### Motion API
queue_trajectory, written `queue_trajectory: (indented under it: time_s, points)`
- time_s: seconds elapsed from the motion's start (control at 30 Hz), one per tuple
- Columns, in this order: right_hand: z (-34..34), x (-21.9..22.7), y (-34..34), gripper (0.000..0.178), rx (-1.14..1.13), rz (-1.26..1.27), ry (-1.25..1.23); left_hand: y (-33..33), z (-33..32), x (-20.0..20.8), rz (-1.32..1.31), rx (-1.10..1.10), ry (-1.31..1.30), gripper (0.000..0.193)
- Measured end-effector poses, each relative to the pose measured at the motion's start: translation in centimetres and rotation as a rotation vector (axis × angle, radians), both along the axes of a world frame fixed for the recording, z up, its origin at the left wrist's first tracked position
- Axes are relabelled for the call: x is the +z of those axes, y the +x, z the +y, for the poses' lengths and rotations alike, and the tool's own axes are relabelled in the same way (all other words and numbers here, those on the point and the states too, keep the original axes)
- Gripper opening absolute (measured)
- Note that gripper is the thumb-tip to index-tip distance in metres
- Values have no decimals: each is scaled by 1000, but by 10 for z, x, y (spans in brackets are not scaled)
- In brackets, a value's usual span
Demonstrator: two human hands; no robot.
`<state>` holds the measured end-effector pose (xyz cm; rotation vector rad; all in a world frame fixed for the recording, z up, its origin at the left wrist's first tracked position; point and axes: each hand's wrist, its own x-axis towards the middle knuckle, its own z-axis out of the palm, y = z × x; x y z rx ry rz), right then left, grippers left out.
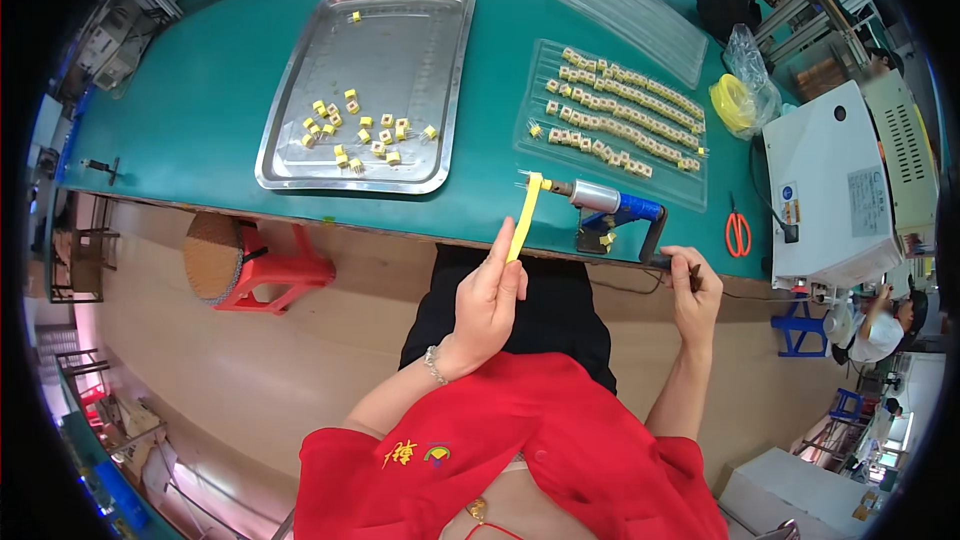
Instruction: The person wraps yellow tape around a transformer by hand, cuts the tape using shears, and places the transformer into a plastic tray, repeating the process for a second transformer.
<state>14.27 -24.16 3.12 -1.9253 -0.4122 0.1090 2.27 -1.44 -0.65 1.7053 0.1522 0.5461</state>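
Note:
A small hand-cranked winder (597, 198) with a silver barrel and blue body stands at the table's front edge. On its left end sits a small component with pins (522, 180), and a strip of yellow tape (526, 218) runs from it down to my left hand (487, 302). The fingers of that hand are pressed together on the tape's lower end. My right hand (696, 290) is closed around the dark handle of the crank (655, 233), on the winder's right. Another small yellow part lies against the winder's base.
A metal tray (395, 50) at left holds several loose yellow components. Behind the winder, a clear plastic tray (527, 105) carries rows of them, with an empty clear tray (630, 15) beyond. Orange scissors (738, 234), a yellow tape roll (733, 103) and a white machine (830, 180) are at right.

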Motion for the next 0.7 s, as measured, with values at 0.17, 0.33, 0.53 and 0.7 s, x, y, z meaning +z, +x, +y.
queue_trajectory:
  time_s: [0.17, 0.33, 0.53, 0.7]
  points:
    - [-4, 15, -7, 18, 44, -99, -7, 5, -7, -4, -18, 94, 59, 42]
    - [-4, 21, -2, 23, 16, -138, 161, 8, -7, -7, -14, 129, 165, 45]
    - [10, 30, 48, 22, -42, -272, 260, 14, -9, -5, 10, 143, 160, 44]
    - [32, 5, 80, 21, -92, -175, 266, 19, -9, -1, 28, 153, 149, 44]
